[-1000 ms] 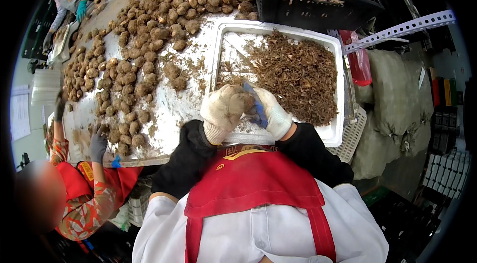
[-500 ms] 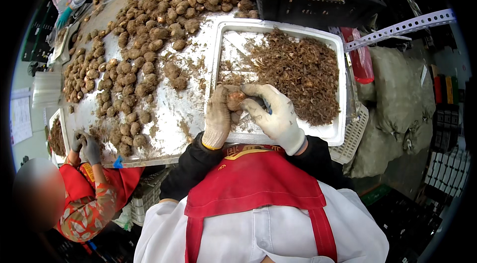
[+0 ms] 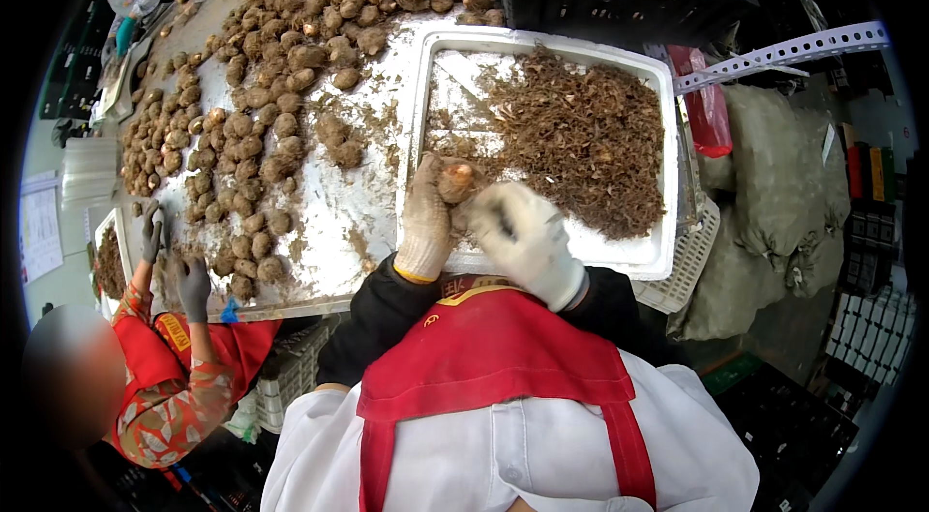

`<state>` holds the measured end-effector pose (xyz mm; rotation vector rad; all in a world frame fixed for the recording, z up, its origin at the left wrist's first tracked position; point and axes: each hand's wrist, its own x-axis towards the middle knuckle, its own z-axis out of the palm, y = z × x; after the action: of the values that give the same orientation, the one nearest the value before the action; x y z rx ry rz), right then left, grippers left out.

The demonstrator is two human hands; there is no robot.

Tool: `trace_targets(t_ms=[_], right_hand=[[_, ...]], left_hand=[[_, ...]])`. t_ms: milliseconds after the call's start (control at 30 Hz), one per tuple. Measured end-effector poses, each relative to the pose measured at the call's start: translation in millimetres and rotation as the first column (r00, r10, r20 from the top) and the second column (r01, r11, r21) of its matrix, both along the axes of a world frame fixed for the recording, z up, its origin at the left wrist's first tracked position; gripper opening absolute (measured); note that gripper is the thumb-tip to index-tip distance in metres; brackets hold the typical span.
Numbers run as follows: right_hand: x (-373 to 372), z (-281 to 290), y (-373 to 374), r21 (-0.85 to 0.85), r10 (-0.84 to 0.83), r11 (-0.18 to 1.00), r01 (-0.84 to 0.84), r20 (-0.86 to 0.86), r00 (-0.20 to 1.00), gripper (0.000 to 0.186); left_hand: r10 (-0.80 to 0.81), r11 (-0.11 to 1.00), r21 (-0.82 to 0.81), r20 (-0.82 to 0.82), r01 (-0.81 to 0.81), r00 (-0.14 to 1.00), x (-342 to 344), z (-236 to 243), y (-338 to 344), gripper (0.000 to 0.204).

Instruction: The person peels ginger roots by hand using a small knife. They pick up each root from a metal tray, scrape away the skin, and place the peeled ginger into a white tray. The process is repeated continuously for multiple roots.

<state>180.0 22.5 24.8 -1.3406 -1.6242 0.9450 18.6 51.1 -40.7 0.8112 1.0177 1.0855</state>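
My left hand [image 3: 426,220], in a soiled cream glove, holds a brown tuber [image 3: 455,182] upright over the white foam tray [image 3: 664,168]; a pale orange patch shows on the tuber. My right hand [image 3: 523,236], in a white glove, is curled beside and below it, blurred by motion; what its fingers grip is hidden. Fibrous brown peelings [image 3: 576,135] are heaped in the tray's right part.
Many tubers [image 3: 252,139] lie on the metal table left of the tray. A black crate [image 3: 619,9] of tubers stands behind it. A perforated bar [image 3: 784,52] and sacks [image 3: 764,193] are at right. Co-workers [image 3: 184,367] work at left.
The blue object seen in my right hand earlier is hidden. My left hand has risen slightly with the tuber. The near co-worker's gloved hands have parted.
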Motion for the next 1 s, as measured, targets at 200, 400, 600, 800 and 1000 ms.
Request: trace_targets(t_ms=[200,400,600,800,1000], right_hand=[[32,0,13,-0.070,-0.028,0.997,0.030,0.034,0.999,0.039],[11,-4,20,0.036,0.175,0.983,-0.182,0.154,0.972,0.060],[7,-9,23,0.007,0.134,0.990,-0.140,0.236,0.962,0.049],[0,-15,20,0.095,0.052,0.991,-0.092,0.364,0.930,0.048],[-3,-21,17,0.130,-0.010,0.991,-0.030,0.297,0.955,0.048]], left_hand=[[-0.178,0.913,-0.105,0.768,0.395,0.615,-8,6,6,0.057],[0.038,0.812,-0.425,0.722,0.400,0.690,-5,14,9,0.042],[-0.105,0.992,-0.069,-0.016,0.103,0.994,-6,12,-6,0.050],[-0.110,0.992,0.061,0.014,0.109,0.994,10,26,-14,0.059],[-0.182,0.972,0.223,0.541,0.068,0.821,19,-2,-5,0.059]])
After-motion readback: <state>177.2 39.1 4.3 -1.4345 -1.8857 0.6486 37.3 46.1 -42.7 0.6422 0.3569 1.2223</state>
